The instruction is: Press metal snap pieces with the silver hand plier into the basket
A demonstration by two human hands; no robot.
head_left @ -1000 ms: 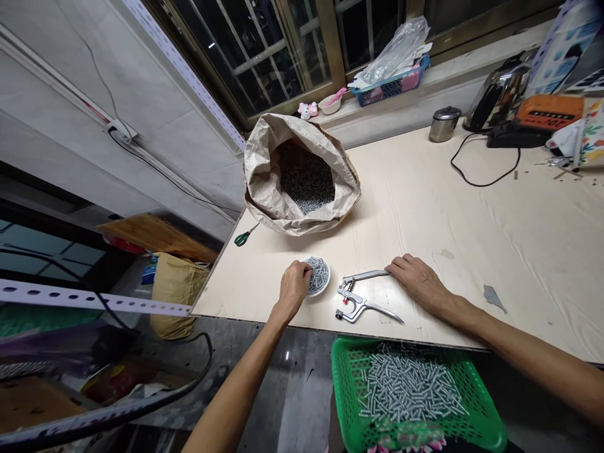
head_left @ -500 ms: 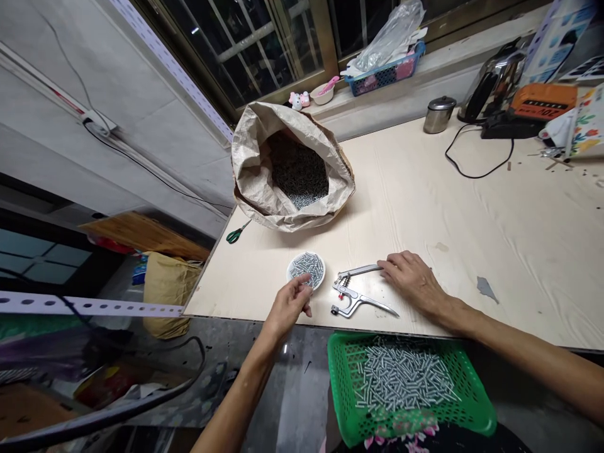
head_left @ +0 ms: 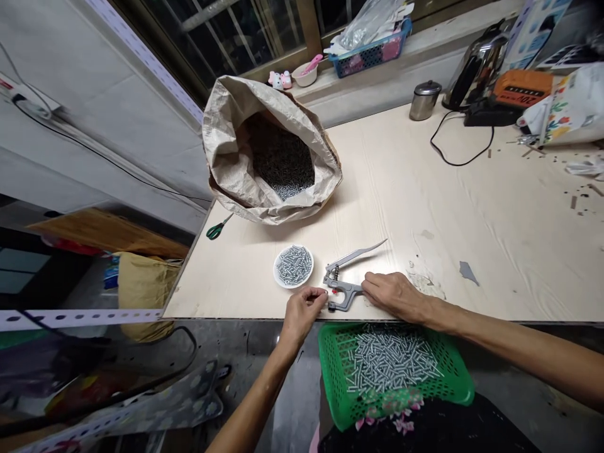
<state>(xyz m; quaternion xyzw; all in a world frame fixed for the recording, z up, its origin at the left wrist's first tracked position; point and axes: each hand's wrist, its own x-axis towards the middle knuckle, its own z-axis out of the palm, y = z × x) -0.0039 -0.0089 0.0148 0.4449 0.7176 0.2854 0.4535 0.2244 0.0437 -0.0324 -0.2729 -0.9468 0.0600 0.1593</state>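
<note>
Metal pliers (head_left: 340, 287) lie at table (head_left: 472, 207) edge, upper handle sprung up. Right hand (head_left: 394, 294) clamps lower handle, likely to steady it. Left hand (head_left: 304, 309) pinched together at the nose; contents unseen. Dish (head_left: 293, 265) of pins just beside, in reach.

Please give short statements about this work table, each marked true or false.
1. The right hand is on the lower handle of the pliers. True.
2. The white dish is empty. False: it holds small metal pieces.
3. The green basket stands on the table. False: it is below the table's front edge.
4. Green-handled scissors lie near the paper sack. True.
5. The left hand is inside the sack. False: it is at the pliers' head.
</note>
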